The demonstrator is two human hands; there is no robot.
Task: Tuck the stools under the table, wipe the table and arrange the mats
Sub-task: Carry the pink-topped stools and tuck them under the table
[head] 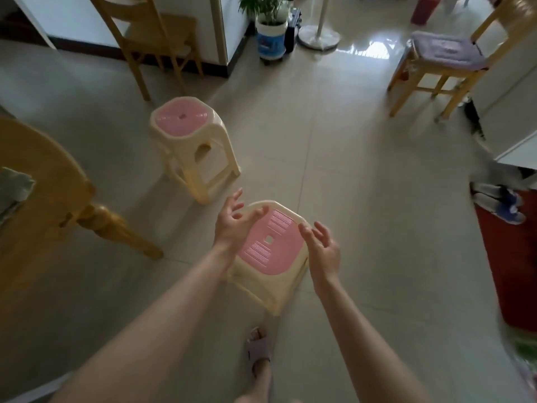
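Observation:
Two cream plastic stools with pink seat tops stand on the tiled floor. The nearer stool (268, 245) is right below my arms. My left hand (232, 225) hovers over its left edge with fingers spread, and my right hand (322, 251) hovers beside its right edge, also with fingers apart. Neither hand grips the stool. The farther stool (186, 126) stands to the upper left, near the wooden table (43, 181), whose rounded edge and carved leg show at the left.
A wooden chair (151, 36) stands behind the far stool, and another chair with a purple cushion (444, 56) at the upper right. A potted plant (270, 30) and a fan base (319, 36) are at the back. A red bin (508, 257) stands at right. My sandalled foot (258, 350) is below.

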